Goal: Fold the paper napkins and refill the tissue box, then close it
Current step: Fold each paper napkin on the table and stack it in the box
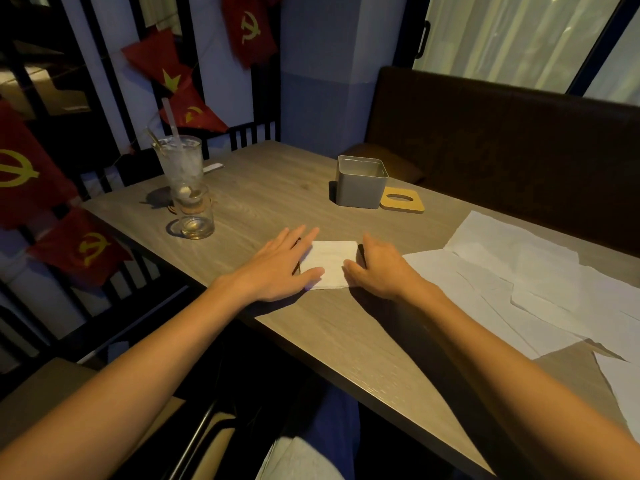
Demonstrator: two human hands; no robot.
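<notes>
A wooden tabletop (277, 174) stretches before you beside a dark bench (502, 133). Your left hand (277, 268) lies flat, fingers straight, pressing the left side of the folded napkin (329, 261). Your right hand (377, 268) pinches its right edge with curled fingers and thumb. Beyond stands the open tissue box (362, 188), its wooden lid (403, 199) flat just beside it. Unfolded napkins (519, 271) spread at your right.

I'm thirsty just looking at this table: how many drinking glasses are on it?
2. A tall glass with a straw stands near the table's far left corner; a short glass stands just in front of it. None looks hidden.
</notes>
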